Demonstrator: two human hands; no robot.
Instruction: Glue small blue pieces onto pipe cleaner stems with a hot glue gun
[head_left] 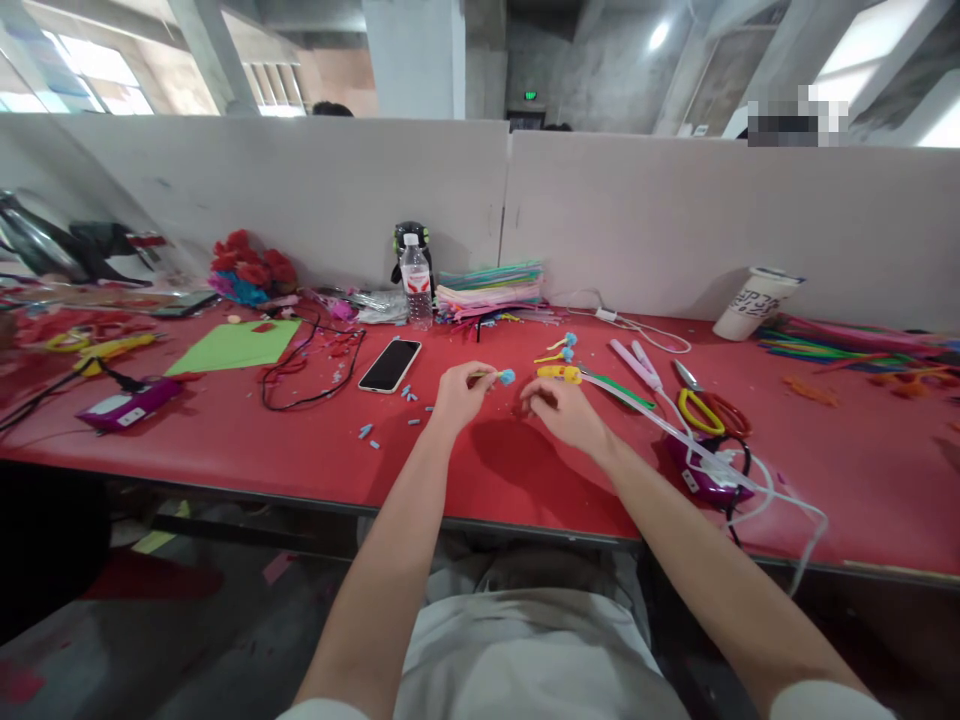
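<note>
My left hand (463,396) is closed in a pinch on the thin stem of a small fuzzy blue flower (508,377), held above the red table. The blue head points right, toward my other hand. My right hand (561,408) hovers a short way to the right, fingers loosely curled and apart, with nothing visible in them. Just behind it lies a yellow tool (559,373) that looks like a glue gun. Two similar blue pieces with yellow stems (568,355) lie farther back. Short blue bits (365,431) are scattered left of my left forearm.
A phone (390,365), a water bottle (416,282) and a pipe cleaner bundle (491,288) stand toward the back. Scissors (705,405), a pink straightener-like tool (637,366), a purple power strip (705,470) with cords and a tilted paper cup (757,303) occupy the right.
</note>
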